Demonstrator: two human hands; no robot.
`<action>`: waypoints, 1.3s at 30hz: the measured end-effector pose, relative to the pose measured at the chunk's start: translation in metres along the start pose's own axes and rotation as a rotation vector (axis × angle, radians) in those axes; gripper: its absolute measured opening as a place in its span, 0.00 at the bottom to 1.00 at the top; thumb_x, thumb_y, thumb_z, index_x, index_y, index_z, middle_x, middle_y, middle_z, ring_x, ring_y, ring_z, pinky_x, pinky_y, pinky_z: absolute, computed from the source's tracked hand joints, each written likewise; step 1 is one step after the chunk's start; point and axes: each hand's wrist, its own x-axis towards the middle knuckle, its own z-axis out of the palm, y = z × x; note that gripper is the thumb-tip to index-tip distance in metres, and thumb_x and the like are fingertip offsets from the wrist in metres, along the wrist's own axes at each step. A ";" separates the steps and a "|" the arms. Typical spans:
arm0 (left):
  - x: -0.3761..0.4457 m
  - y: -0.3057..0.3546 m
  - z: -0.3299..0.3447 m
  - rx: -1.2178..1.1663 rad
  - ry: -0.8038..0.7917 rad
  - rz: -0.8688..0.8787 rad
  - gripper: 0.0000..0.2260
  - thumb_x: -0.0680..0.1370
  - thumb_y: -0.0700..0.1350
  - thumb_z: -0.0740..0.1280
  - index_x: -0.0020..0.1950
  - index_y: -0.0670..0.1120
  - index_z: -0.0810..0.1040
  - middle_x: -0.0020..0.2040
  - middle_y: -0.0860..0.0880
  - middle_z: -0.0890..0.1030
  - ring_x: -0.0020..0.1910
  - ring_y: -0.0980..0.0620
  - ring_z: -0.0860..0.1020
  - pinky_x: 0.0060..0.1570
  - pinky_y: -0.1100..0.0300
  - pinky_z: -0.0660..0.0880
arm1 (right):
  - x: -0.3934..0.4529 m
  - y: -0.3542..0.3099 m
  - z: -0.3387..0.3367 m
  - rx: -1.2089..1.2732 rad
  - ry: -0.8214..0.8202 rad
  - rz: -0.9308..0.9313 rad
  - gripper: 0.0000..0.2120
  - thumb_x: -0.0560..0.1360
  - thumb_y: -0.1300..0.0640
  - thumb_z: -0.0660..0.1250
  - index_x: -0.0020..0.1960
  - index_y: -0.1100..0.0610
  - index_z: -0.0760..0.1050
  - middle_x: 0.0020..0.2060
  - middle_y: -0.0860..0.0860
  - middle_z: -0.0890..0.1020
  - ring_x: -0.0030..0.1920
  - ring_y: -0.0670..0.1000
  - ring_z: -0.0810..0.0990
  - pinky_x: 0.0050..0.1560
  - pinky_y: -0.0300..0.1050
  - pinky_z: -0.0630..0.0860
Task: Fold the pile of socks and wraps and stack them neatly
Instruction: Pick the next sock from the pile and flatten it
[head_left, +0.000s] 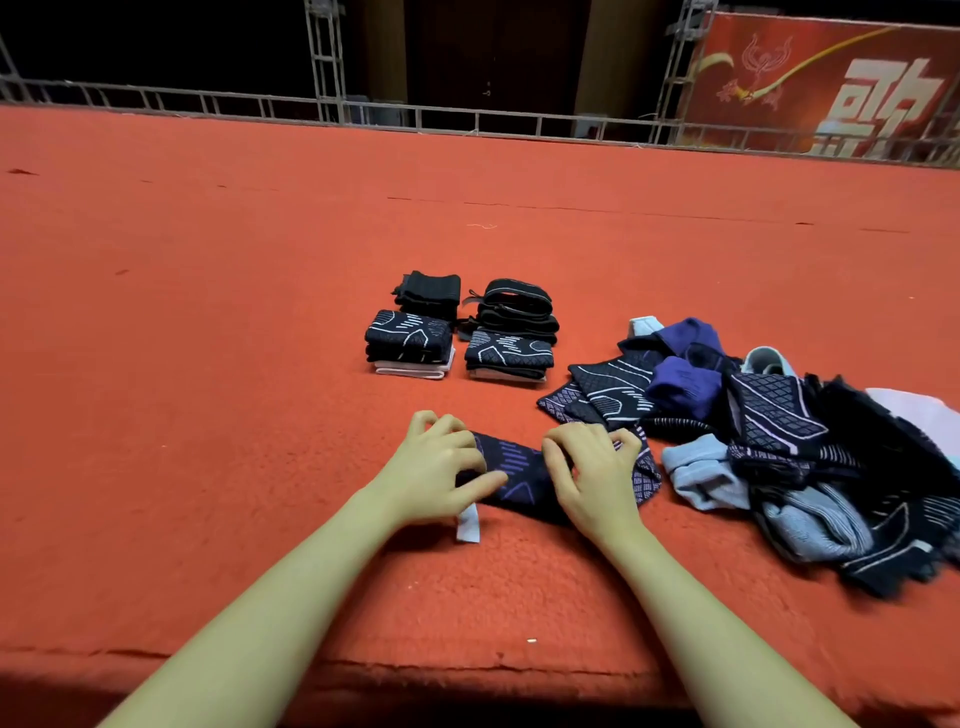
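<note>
A dark navy patterned sock (519, 475) lies flat on the red carpet in front of me. My left hand (441, 467) grips its left end with curled fingers, and a white tag (467, 525) sticks out below that hand. My right hand (597, 467) pinches the sock's right part. An unsorted pile of socks and wraps (779, 441) in navy, purple and light blue lies to the right. Behind the sock stand folded stacks: a navy patterned one on the left (408, 343), another on the right (506, 358), a black one (428, 293) and rolled black wraps (514, 306) further back.
The red carpet (208, 312) spreads wide to the left and far side. Its front edge (363, 670) drops off near my forearms. A metal truss railing (467, 117) runs along the back, with a red banner (831, 88) at the far right.
</note>
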 end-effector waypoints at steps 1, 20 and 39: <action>-0.002 0.004 -0.001 0.008 0.024 -0.022 0.20 0.77 0.58 0.57 0.33 0.50 0.79 0.34 0.56 0.77 0.44 0.52 0.74 0.49 0.55 0.58 | -0.002 0.000 0.001 -0.027 -0.006 0.039 0.13 0.76 0.49 0.56 0.45 0.52 0.77 0.42 0.43 0.80 0.45 0.47 0.75 0.50 0.46 0.56; 0.008 0.025 0.044 0.034 0.002 -0.504 0.10 0.76 0.49 0.60 0.48 0.47 0.78 0.39 0.47 0.78 0.42 0.42 0.77 0.46 0.51 0.58 | -0.010 0.001 0.019 -0.195 -0.266 0.231 0.13 0.73 0.47 0.58 0.44 0.55 0.75 0.39 0.48 0.80 0.47 0.58 0.78 0.50 0.50 0.56; 0.175 -0.067 0.030 0.404 0.252 -0.439 0.10 0.75 0.49 0.60 0.45 0.48 0.80 0.36 0.48 0.79 0.41 0.42 0.76 0.47 0.50 0.60 | 0.167 0.047 0.068 -0.145 0.093 0.276 0.07 0.78 0.51 0.62 0.53 0.51 0.76 0.45 0.48 0.80 0.51 0.57 0.73 0.53 0.51 0.54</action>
